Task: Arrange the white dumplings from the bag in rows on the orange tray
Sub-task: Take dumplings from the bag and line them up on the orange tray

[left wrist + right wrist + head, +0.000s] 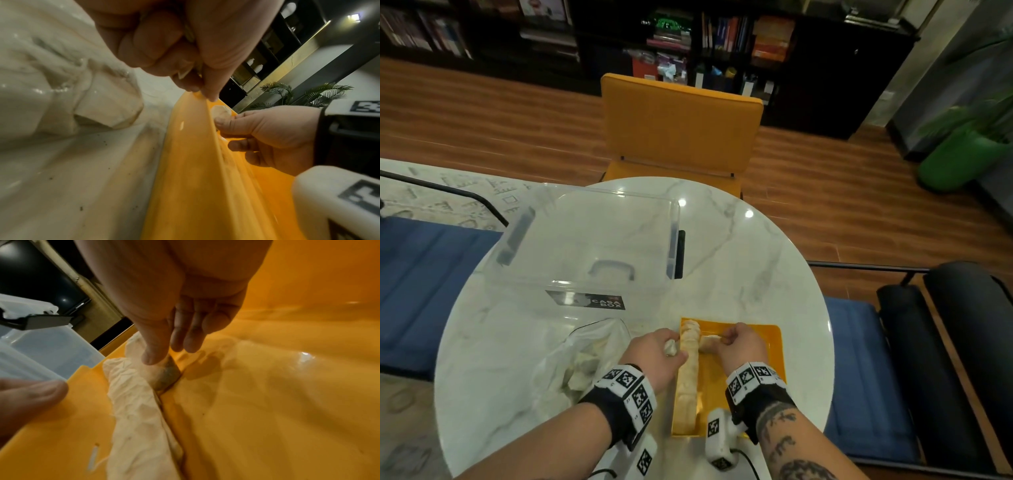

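Right hand (739, 339) pinches a dumpling (164, 374) between thumb and fingers, setting it down beside the far end of the finished row (688, 373) along the left edge of the orange tray (774, 349), likely starting row two snug against it to keep lines straight. Left hand (654, 353) is curled round another dumpling (670, 347), held just beside the tray's left rim, probably staged as next. Bag (585, 356) lies on the worktop (739, 260) left of the tray, more dumplings inside, close for short reaches.
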Demonstrator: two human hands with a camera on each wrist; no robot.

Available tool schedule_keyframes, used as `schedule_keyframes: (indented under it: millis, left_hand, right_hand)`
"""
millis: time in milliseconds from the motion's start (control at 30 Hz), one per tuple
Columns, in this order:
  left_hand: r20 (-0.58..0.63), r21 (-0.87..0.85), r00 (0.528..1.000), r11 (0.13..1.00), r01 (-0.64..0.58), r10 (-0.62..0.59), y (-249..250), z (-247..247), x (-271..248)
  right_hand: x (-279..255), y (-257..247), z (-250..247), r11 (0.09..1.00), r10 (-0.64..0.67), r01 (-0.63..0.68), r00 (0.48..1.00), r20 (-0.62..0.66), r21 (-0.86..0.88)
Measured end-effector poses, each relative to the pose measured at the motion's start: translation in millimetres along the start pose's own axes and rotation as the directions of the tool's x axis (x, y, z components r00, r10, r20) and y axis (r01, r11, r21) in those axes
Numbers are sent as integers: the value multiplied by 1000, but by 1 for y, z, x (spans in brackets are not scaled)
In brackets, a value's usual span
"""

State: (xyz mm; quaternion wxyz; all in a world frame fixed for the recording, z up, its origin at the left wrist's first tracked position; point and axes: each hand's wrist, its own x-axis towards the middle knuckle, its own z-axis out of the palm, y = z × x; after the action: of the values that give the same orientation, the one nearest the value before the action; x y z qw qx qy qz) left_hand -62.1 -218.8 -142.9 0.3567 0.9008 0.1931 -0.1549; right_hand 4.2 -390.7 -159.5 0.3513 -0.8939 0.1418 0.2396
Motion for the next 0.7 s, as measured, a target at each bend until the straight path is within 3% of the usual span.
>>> schedule_keyframes:
  millis: [133,300,700]
  left_hand:
    - [15,-9,1000,1000,10,-10,0,-1,0]
    - [19,-17,1000,1000,15,-15,0,-4,-2]
    - [31,3,999,1000,7,-7,2,-4,-4]
  right_hand:
    - [5,0,6,999,49,-49,998,44,3]
    - [11,-2,8,997,77,-78,997,-16,-19]
    - [13,-3,15,982,127,-119,991,-44,147]
